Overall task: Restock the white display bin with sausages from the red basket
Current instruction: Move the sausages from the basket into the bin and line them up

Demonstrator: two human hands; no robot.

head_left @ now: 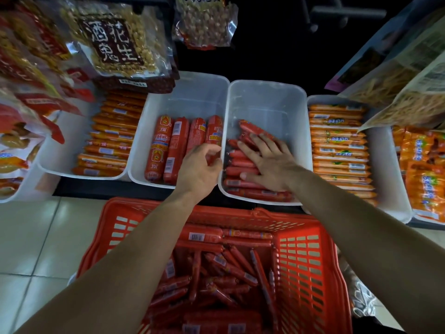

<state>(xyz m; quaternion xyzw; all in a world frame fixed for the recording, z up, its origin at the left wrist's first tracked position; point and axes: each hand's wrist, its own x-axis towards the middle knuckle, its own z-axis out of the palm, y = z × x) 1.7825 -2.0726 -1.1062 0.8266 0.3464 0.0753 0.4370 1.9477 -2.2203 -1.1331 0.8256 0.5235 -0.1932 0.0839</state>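
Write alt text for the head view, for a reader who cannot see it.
A person's right hand presses flat on thin red sausages in a white plastic display bin, left hand curled at its left rim. Below, a red plastic basket holds more sausages.

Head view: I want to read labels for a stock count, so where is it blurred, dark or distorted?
Head view: snack packets at far left smear with blur; the background above the white bin is nearly black; wide-angle bending curves the red basket rim; barcodes on the thick sausages look sharp.
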